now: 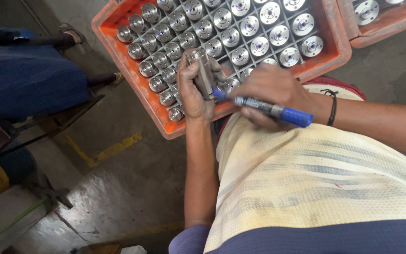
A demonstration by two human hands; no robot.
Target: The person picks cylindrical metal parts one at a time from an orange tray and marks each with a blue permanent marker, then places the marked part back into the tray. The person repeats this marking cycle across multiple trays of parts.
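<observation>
Left hand (194, 91) fingers clamped on steel part (202, 71), right hand (271, 94) pinching blue marker (271, 110); loose grip = smeared mark, or part drops into crate (132, 75).

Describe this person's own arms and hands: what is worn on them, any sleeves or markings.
Both forearms are bare, without gloves. The left hand carries nothing on its wrist; a blue-grey sleeve edge shows at the upper arm. The right hand has a thin dark cord band around the wrist.

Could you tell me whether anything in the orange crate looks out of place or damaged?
Nothing stands out: the metal cylinders stand upright in the orange crate's grid. The left hand holds one cylinder, the right hand a blue marker.
</observation>
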